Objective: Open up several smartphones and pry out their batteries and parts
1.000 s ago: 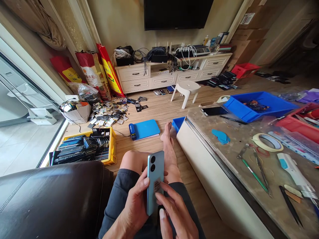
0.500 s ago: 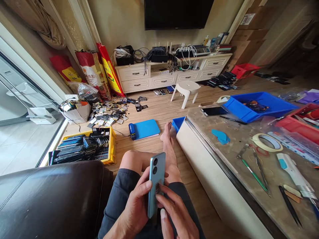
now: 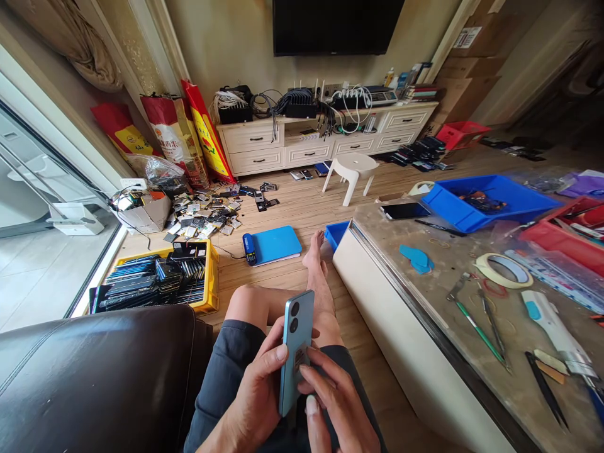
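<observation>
A light blue smartphone stands tilted upright above my lap, its back with two round camera lenses turned towards me. My left hand is closed around its left edge, the thumb on the back and fingertips showing at the far side. On the lower back of the phone is a small printed label. My right hand is at the phone's lower right, fingers bent and apart, fingertips at or just over the back beside the label. Whether they touch it I cannot tell.
At right, a table carries masking tape, black tweezers and a blue tray. A yellow crate of phones stands on the floor at left. Ahead are a blue mat and a white stool.
My right fingers have shifted slightly right, uncovering more of the label. The phone and my left hand have hardly moved.
</observation>
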Action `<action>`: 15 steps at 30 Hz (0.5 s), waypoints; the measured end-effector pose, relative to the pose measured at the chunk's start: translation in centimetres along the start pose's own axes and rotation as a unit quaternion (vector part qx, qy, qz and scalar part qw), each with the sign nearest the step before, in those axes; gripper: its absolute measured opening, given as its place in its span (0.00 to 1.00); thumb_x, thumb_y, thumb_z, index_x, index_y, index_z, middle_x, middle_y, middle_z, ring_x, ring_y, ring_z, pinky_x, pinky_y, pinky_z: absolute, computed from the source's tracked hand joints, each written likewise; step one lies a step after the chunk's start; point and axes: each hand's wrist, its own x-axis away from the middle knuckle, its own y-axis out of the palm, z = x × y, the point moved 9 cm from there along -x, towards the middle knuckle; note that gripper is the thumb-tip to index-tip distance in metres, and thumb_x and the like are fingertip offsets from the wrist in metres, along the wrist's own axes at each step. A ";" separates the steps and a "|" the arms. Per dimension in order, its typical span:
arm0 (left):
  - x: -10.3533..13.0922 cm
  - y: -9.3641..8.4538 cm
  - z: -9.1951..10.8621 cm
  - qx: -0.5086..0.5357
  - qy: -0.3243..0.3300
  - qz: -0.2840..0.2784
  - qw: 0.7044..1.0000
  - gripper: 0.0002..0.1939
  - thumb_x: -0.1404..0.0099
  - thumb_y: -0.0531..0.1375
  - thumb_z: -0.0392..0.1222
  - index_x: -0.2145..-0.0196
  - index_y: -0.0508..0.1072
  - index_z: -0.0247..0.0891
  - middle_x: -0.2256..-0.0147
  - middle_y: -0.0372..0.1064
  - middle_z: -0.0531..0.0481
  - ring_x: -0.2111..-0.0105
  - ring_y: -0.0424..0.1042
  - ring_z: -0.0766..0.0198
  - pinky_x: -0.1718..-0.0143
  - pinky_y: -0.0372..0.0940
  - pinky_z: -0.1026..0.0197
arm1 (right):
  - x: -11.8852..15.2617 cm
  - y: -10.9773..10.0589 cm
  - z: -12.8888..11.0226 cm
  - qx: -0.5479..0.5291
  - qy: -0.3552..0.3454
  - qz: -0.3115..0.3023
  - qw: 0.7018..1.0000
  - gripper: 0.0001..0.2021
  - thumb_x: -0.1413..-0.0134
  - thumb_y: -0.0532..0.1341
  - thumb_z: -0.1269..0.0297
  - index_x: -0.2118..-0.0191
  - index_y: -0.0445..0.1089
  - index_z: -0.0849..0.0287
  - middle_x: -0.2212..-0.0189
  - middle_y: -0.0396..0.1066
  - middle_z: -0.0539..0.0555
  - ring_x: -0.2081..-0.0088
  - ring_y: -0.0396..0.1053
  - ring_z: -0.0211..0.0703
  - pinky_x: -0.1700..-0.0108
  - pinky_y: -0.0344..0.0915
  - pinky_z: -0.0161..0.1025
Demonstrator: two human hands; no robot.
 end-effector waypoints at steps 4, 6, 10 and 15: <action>0.0 0.2 0.0 0.001 0.002 -0.015 1.000 0.16 0.35 0.65 0.43 0.49 0.77 0.41 0.59 0.74 0.45 0.67 0.70 0.63 0.73 0.61 0.66 | -0.3 -0.1 0.0 0.018 -0.007 -0.005 1.000 0.17 0.30 0.54 0.70 0.42 0.72 0.53 0.46 0.76 0.59 0.55 0.82 0.45 0.59 0.81 0.34; 0.1 0.4 0.1 -0.002 0.005 -0.022 1.000 0.16 0.36 0.65 0.42 0.50 0.77 0.42 0.57 0.75 0.45 0.65 0.72 0.61 0.71 0.63 0.65 | -0.3 -0.1 0.1 0.011 0.000 -0.003 1.000 0.16 0.29 0.54 0.70 0.42 0.72 0.53 0.46 0.76 0.60 0.59 0.82 0.41 0.60 0.80 0.32; 0.2 0.6 0.3 -0.014 0.011 -0.027 0.999 0.14 0.37 0.66 0.42 0.52 0.76 0.43 0.59 0.76 0.45 0.60 0.74 0.57 0.62 0.67 0.61 | 0.0 0.1 0.2 0.005 0.017 0.010 1.000 0.16 0.28 0.53 0.69 0.44 0.74 0.52 0.46 0.76 0.59 0.54 0.82 0.44 0.58 0.81 0.34; 0.4 0.3 0.3 -0.026 0.004 -0.008 1.000 0.15 0.38 0.67 0.42 0.53 0.77 0.42 0.53 0.77 0.45 0.61 0.76 0.58 0.61 0.68 0.61 | 0.2 0.2 0.3 -0.017 0.040 0.043 0.998 0.17 0.28 0.52 0.69 0.44 0.75 0.51 0.46 0.76 0.58 0.52 0.81 0.45 0.58 0.80 0.34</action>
